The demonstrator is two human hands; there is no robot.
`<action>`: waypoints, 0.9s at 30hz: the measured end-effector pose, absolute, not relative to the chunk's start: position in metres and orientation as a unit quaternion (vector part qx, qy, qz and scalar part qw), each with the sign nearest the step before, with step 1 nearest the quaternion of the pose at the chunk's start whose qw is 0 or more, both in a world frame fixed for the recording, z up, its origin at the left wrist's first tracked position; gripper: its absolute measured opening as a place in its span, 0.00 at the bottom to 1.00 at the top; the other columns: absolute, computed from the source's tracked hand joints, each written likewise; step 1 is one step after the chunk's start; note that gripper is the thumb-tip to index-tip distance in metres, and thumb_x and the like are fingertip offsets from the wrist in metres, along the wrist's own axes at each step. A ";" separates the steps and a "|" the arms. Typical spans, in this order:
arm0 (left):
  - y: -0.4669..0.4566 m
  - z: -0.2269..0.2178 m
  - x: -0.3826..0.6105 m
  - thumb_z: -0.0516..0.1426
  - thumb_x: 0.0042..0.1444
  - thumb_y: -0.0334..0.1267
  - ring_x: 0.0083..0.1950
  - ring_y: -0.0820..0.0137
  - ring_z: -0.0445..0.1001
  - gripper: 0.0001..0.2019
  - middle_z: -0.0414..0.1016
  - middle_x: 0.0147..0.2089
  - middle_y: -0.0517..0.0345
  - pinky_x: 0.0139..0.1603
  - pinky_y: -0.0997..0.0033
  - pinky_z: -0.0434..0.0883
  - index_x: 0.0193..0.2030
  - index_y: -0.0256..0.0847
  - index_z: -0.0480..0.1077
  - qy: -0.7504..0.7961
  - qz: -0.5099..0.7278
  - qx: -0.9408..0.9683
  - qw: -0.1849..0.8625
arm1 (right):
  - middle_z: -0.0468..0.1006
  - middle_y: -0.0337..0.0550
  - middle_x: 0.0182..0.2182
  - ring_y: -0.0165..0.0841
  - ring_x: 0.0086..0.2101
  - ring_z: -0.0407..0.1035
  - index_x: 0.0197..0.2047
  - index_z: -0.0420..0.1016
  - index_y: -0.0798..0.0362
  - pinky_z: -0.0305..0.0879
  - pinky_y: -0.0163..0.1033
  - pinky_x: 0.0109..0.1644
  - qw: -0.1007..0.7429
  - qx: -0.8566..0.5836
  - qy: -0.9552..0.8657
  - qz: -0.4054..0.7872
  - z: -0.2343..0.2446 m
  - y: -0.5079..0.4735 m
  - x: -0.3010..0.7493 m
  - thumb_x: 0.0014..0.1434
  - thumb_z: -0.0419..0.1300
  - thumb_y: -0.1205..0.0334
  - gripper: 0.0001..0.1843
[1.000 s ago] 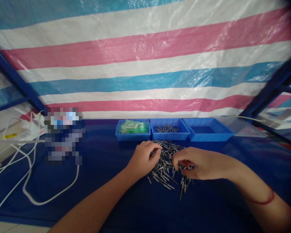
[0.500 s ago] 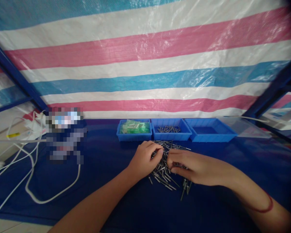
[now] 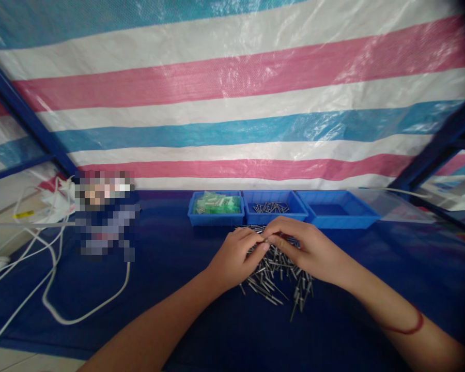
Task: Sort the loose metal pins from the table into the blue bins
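Note:
A loose pile of silvery blind rivets [image 3: 269,271] lies on the blue tabletop in front of me. Over its left side is my left hand [image 3: 238,256], thumb and index finger pinched together. My right hand [image 3: 300,248] arches over the right side, its fingertips also pinched and meeting those of the left. A small glint of metal shows where the fingertips meet, seemingly one rivet mostly hidden by the fingers. Just behind the pile, the middle blue bin [image 3: 276,215] holds several short metal pieces [image 3: 271,207].
The left blue bin [image 3: 216,219] contains green-and-clear plastic packets [image 3: 219,203]. A third blue bin [image 3: 339,221] stands at the right, beside a clear plastic sheet [image 3: 399,206]. White cables [image 3: 62,321] loop across the tabletop's left side, near a blurred-out patch. A striped plastic sheet [image 3: 232,82] hangs behind.
My right hand has risen from the pile's right side and moved left, bringing its fingertips against my left hand's. More rivets show where it was. My left hand has barely moved.

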State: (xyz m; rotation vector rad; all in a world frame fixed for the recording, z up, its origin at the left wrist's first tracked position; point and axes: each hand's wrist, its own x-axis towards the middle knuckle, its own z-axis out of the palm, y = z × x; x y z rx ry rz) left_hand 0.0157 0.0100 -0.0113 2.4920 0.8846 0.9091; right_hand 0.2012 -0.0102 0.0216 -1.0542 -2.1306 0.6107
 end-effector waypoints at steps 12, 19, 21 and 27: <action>0.007 -0.010 0.016 0.52 0.61 0.36 0.41 0.68 0.71 0.07 0.74 0.39 0.54 0.44 0.68 0.65 0.38 0.40 0.71 0.322 0.369 0.851 0.188 | 0.73 0.41 0.30 0.31 0.31 0.67 0.36 0.70 0.53 0.67 0.37 0.35 0.421 -0.445 -0.696 0.374 0.014 -0.008 0.195 0.56 0.59 0.52 0.12; 0.007 -0.011 0.017 0.52 0.60 0.37 0.40 0.68 0.70 0.07 0.74 0.37 0.55 0.43 0.68 0.66 0.37 0.39 0.70 0.327 0.360 0.852 0.194 | 0.74 0.41 0.30 0.32 0.32 0.68 0.34 0.71 0.53 0.66 0.38 0.36 0.400 -0.452 -0.708 0.367 0.013 -0.009 0.195 0.57 0.58 0.53 0.12; 0.008 -0.013 0.017 0.52 0.61 0.37 0.41 0.68 0.70 0.07 0.74 0.38 0.54 0.44 0.69 0.66 0.38 0.39 0.70 0.328 0.357 0.851 0.199 | 0.75 0.43 0.32 0.33 0.34 0.69 0.36 0.72 0.52 0.66 0.39 0.37 0.398 -0.451 -0.722 0.341 0.013 -0.010 0.196 0.58 0.57 0.53 0.11; 0.011 -0.015 0.017 0.52 0.61 0.38 0.40 0.68 0.71 0.07 0.73 0.37 0.55 0.42 0.69 0.67 0.37 0.40 0.70 0.350 0.375 0.829 0.222 | 0.75 0.43 0.33 0.34 0.34 0.69 0.38 0.74 0.49 0.66 0.39 0.34 0.386 -0.441 -0.774 0.240 0.017 -0.009 0.200 0.59 0.56 0.58 0.08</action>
